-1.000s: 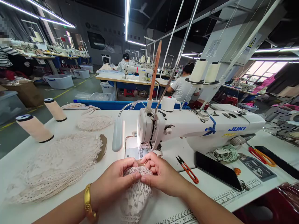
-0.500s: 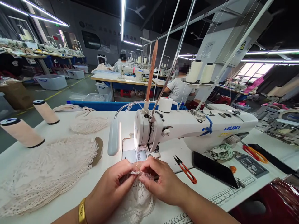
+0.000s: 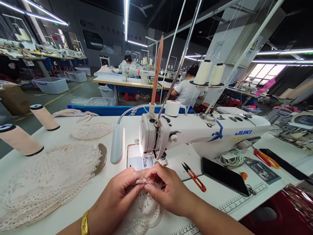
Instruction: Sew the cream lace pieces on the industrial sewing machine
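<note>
Cream lace piece (image 3: 146, 207) pinched in front of the sewing machine (image 3: 193, 127)

The left hand (image 3: 122, 189) pinches the lace's narrow border between thumb and fingers; the right hand (image 3: 168, 192) pinches it just beside, the thumbs nearly meeting. The rest of the piece hangs down below them, toward the front edge of the surface (image 3: 73, 213). To me this looks like lining up the border by fingertip; the next move calls for keeping both pinches level, with no slack folded under.

Just beyond the fingers is the lit presser foot (image 3: 147, 161). Orange-handled thread snips (image 3: 195, 178) lie to the right, then a smartphone (image 3: 225, 176), nearer the right edge. On the left side spreads a stack of lace pieces (image 3: 49, 179), with two peach thread cones (image 3: 45, 117) by the far left edge.
</note>
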`<state>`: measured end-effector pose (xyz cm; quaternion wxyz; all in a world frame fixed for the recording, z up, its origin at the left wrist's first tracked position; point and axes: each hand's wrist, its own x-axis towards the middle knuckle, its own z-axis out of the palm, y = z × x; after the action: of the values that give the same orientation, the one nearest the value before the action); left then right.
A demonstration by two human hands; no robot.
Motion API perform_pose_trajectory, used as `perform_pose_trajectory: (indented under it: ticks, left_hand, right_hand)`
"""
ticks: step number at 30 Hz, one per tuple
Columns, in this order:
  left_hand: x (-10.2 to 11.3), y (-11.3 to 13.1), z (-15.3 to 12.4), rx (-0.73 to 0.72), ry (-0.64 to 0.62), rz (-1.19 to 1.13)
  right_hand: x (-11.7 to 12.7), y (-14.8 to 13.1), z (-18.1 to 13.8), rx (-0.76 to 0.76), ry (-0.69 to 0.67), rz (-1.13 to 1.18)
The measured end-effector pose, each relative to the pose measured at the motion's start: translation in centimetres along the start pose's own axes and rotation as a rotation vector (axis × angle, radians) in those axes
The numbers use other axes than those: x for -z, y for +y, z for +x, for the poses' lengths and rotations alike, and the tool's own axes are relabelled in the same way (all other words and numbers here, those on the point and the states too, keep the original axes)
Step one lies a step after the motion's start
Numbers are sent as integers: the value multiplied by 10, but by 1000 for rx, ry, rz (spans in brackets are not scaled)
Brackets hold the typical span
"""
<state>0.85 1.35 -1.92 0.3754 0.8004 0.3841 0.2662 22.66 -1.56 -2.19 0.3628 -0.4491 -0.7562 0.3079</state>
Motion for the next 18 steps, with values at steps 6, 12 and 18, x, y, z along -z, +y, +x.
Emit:
perform_pose_trajectory:
  ticks: [6,12,18]
  left_hand:
    - [-1,1,0,-45,-26,-44]
    - [-2,-2,-2,-37,-14,-16]
    - [-2,2,0,30,-13,-70]
  right_hand:
    - [-1,-1,1,-9,1,39]
    - [-2,0,1,-20,19,55]
    - [-4,0,2,1,35,44]
